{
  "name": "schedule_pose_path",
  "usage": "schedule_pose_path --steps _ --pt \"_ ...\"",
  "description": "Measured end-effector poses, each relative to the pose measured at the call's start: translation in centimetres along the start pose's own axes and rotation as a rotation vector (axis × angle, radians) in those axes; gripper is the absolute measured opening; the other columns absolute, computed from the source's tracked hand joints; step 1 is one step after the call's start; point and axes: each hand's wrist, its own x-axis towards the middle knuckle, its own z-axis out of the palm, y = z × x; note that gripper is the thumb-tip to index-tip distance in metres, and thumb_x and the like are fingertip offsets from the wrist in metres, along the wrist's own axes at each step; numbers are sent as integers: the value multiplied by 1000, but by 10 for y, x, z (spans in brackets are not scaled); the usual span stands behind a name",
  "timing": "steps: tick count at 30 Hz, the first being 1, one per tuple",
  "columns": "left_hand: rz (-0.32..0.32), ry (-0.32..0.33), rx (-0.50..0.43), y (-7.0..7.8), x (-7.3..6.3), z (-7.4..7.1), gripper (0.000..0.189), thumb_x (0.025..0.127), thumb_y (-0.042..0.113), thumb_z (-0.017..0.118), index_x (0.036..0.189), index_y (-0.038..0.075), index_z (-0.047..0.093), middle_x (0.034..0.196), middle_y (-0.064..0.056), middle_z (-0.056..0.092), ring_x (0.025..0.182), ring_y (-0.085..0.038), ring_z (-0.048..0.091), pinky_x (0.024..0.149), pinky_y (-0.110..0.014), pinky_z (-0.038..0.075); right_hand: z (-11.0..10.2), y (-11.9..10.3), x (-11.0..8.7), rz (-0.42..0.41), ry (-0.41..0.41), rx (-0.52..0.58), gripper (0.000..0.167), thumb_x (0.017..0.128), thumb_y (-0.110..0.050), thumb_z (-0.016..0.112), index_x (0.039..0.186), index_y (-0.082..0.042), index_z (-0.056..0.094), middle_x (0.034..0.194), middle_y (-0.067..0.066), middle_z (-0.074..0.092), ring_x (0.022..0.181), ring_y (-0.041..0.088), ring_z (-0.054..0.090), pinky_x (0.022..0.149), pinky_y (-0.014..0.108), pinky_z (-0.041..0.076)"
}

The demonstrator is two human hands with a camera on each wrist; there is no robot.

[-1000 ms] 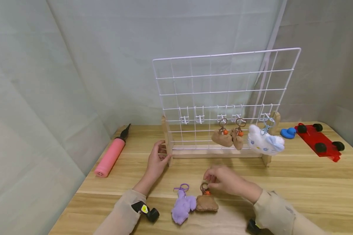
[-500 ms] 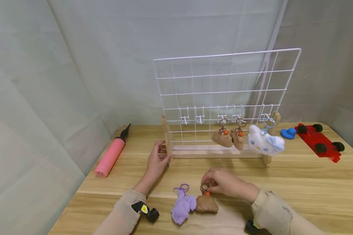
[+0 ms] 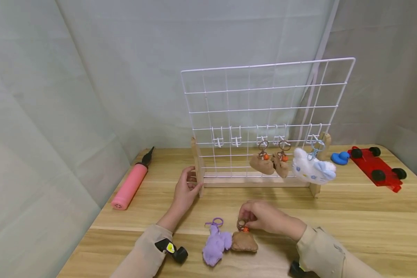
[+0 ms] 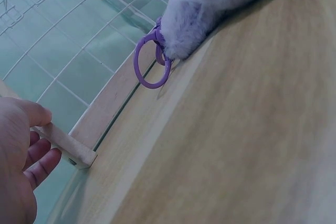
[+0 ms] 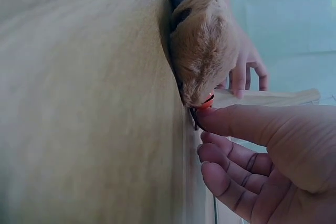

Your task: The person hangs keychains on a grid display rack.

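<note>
Brown, short-piled plush keychain [image 3: 244, 241] is laid flat on the tabletop [image 3: 368, 227], just beside a lilac plush [image 3: 215, 247]; an orange bell [image 3: 246, 229] and a dark brown ring [image 3: 239, 224] are attached at its far end. The ring is pinched by the right hand [image 3: 265, 216], fingers curled. Farther off, a wooden upright [image 3: 196, 162] of the white wire rack [image 3: 264, 88] is gripped by the left hand [image 3: 185, 190], thumb in front, fingers bent behind.
</note>
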Motion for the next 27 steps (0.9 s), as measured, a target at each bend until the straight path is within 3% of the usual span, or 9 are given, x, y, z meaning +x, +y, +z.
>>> schedule_pose_path --steps 12,27 --pt "7 -1 11 0 -1 0 52 83 -12 63 131 -7 41 114 -30 56 99 -38 58 75 -22 52 1 -1 -1 30 10 60 11 81 -5 71 81 -13 64 75 -8 62 69 -5 51 64 17 50" --pt "7 1 17 -1 0 0 52 83 -11 63 131 -7 41 114 -30 56 98 -37 58 76 -23 52 -15 -10 -4 2 40 86 8 85 -6 68 81 -13 64 76 -6 65 68 -4 54 63 16 51"
